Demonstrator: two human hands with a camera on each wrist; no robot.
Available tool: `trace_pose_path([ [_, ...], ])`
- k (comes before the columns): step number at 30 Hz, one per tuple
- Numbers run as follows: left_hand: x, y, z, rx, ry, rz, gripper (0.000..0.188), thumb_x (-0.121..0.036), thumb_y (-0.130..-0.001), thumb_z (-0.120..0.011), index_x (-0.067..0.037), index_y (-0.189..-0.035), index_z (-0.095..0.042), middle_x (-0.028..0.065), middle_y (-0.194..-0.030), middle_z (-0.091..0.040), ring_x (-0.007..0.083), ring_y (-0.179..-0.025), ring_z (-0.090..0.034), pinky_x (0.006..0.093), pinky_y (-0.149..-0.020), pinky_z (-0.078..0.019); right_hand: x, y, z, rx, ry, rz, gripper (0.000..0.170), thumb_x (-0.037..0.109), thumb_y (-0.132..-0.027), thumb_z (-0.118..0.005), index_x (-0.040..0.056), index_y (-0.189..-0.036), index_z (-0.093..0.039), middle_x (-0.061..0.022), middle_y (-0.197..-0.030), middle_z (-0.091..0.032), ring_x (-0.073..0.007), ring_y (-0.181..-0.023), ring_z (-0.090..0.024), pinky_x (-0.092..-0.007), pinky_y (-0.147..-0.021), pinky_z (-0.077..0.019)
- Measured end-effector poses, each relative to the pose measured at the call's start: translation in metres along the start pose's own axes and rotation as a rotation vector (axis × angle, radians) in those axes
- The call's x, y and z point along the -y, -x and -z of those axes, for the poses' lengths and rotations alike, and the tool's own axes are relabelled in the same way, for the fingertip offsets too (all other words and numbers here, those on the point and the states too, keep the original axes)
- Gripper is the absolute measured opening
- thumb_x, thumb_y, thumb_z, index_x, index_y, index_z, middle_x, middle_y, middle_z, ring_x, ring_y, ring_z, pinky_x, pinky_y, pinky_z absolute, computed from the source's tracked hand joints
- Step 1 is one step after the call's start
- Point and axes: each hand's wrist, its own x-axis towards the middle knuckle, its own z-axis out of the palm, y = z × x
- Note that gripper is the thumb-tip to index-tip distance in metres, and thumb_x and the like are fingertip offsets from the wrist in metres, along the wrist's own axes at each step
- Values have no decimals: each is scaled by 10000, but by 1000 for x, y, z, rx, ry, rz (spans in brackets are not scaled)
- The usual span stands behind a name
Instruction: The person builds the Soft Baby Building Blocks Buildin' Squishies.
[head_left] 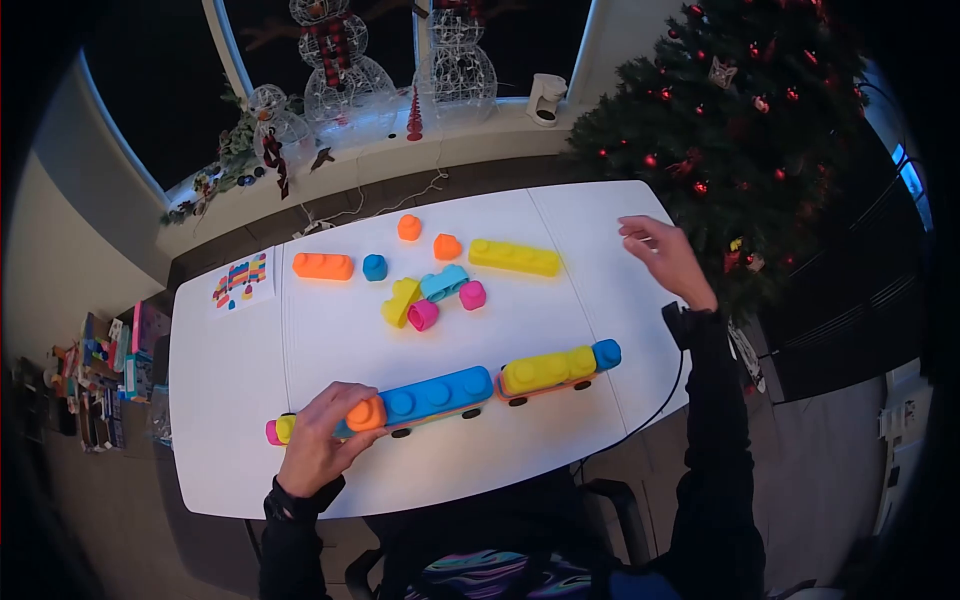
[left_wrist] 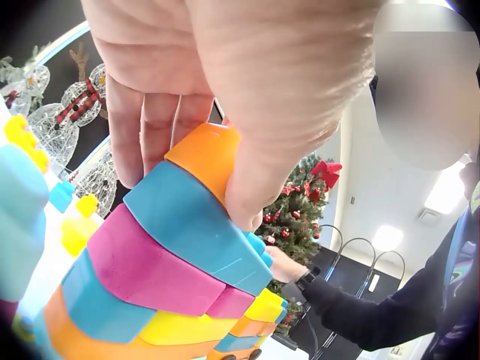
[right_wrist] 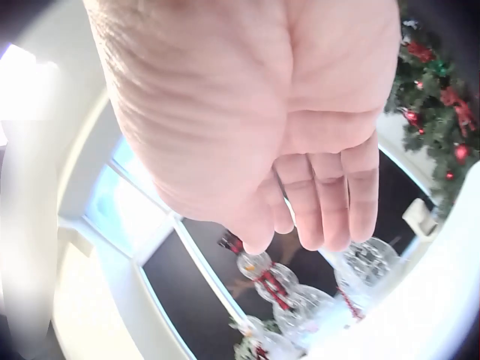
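While the left hand pinches an orange block seated on the long blue block, the right hand hovers, fingers relaxed and holding nothing, near the right edge of the tabletop

Dark long-sleeved clothing with a swirled, many-coloured print, and black gear at the wrists.
The left sleeve and right sleeve are plain, near-black and full length, softly wrinkled along the forearm. The dark top carries a glossy-looking print of wavy streaks in purple, teal and pale pink, with a patch of dark blue fabric beside it. The left hand and right hand are bare, the right palm crossed by fine creases. A black band circles the right wrist; a small dark block sits there, trailing a thin black cable.
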Motion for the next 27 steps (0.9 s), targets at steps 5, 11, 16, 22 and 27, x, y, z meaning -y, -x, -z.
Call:
trace_pose_path([
  [5,2,0,-4,-34,-2,6,538,-77,-839,-988,-34,-1322,-754,164,-1227,-799,377,-1123,-791,445,-1020,-623,-55,-21,-91,218,58,-109,594,125,-1033,-871,76,-1589,-668,-144,-1541,-726,-264,-1341,-729,-398,-1101,-617],
  [11,0,2,-4,-23,-3,36,531,-119,-878,-992,-27,-1336,-740,175,-1283,-785,386,-1172,-778,446,-1026,-626,-67,-42,-151,160,106,-9,605,160,-996,-897,55,-1554,-688,-195,-1524,-740,-328,-1350,-730,-427,-1109,-619],
  [16,-4,3,-3,-7,-25,62,597,-142,-875,-1001,-32,-1395,-729,182,-1307,-779,390,-1204,-771,451,-1051,-623,-62,-30,-139,147,12,-132,529,150,-985,-901,40,-1478,-745,-183,-1431,-791,-317,-1277,-767,-393,-1109,-625],
  [22,-51,-11,-1,-163,-137,-49,789,-266,-824,-1044,-35,-1489,-686,200,-1374,-768,434,-1327,-725,506,-1121,-594,-46,37,-58,-43,-159,-140,480,68,-997,-877,31,-1461,-758,-157,-1375,-812,-267,-1219,-789,-398,-1115,-630],
  [27,-96,-41,-42,-147,-104,-228,783,-291,-863,-1015,-22,-1512,-670,231,-1419,-749,451,-1328,-720,537,-1132,-583,-4,105,-9,65,-331,-50,502,-28,-961,-882,4,-1446,-754,-157,-1370,-806,-249,-1249,-782,-399,-1145,-617],
])
